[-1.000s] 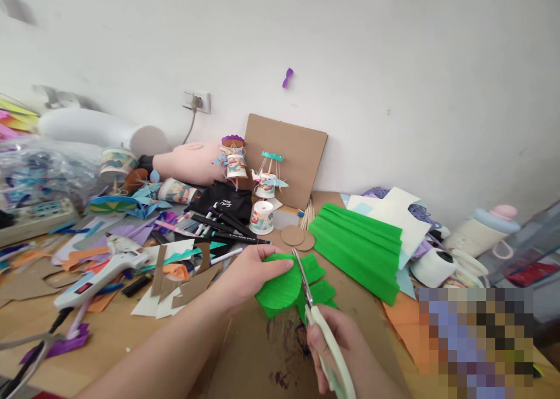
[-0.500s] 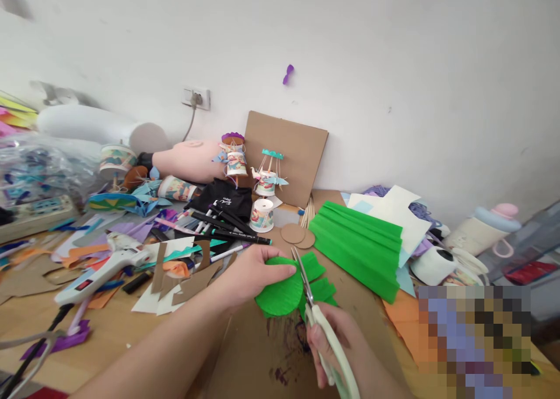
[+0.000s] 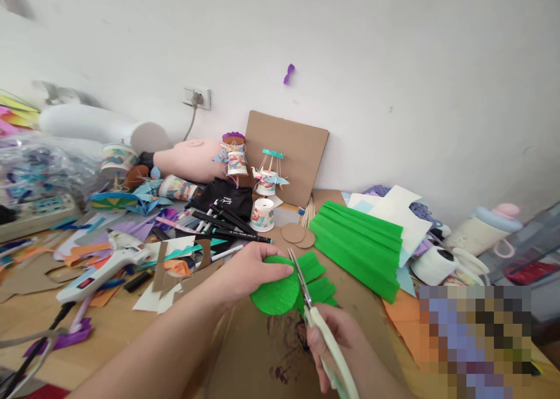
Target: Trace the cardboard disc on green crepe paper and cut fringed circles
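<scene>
Between the thumb and fingers of my left hand (image 3: 258, 270) is a round piece of green crepe paper (image 3: 275, 294), held by its upper edge. My right hand (image 3: 335, 335) grips the pale handles of a pair of scissors (image 3: 304, 282). Their blades point up and away from me, alongside the disc's right edge. Under and beside the blades lie loose green paper scraps (image 3: 321, 291). A large pleated green crepe sheet (image 3: 356, 247) rests to the right. Two cardboard discs (image 3: 293, 233) lie just beyond my left fingertips.
A stained cardboard sheet (image 3: 249, 358) lies beneath my hands. At left are a glue gun (image 3: 105, 265), cardboard offcuts and several markers (image 3: 236, 235). Decorated paper cups (image 3: 262, 215) stand at the back. A bottle (image 3: 485, 230) and white paper (image 3: 394, 218) are at right.
My left hand and the green disc have shifted slightly left, away from the blades. The scissors' tips have moved slightly left too, and the blades look closer together.
</scene>
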Demonstrator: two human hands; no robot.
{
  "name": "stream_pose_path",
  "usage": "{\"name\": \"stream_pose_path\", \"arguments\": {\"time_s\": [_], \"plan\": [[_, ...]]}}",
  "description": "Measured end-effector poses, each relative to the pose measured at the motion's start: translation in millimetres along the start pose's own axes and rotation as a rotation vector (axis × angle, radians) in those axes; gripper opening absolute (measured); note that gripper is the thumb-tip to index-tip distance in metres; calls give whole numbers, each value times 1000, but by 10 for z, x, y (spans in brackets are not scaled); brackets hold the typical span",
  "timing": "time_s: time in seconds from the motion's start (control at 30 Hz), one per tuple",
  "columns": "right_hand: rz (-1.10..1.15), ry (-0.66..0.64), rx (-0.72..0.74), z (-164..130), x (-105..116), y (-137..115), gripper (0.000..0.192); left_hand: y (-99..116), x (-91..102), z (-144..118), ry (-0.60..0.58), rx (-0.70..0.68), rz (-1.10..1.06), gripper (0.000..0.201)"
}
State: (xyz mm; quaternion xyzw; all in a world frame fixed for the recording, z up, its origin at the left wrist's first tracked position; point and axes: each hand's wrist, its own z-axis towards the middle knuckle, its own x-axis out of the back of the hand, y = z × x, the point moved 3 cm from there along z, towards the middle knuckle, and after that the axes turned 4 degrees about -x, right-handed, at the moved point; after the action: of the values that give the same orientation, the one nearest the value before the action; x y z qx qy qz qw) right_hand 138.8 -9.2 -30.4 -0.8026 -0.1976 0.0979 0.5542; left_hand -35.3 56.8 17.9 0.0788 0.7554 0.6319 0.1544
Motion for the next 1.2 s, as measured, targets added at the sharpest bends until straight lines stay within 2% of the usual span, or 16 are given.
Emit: {"name": "stream_pose_path", "arguments": {"time_s": [0.27, 0.53, 0.87, 1.2], "plan": [[11, 22, 5, 13, 17, 3, 58, -10, 19, 12, -19, 7, -48, 37], [-33, 66, 47, 33, 48, 35, 57, -51, 48, 54, 134, 7, -73, 38], [-16, 23, 64, 15, 40, 61, 58, -57, 4, 34, 75, 35, -13, 39], [6, -35, 78, -13, 48, 30, 61, -30, 17, 34, -18, 39, -75, 36]]}}
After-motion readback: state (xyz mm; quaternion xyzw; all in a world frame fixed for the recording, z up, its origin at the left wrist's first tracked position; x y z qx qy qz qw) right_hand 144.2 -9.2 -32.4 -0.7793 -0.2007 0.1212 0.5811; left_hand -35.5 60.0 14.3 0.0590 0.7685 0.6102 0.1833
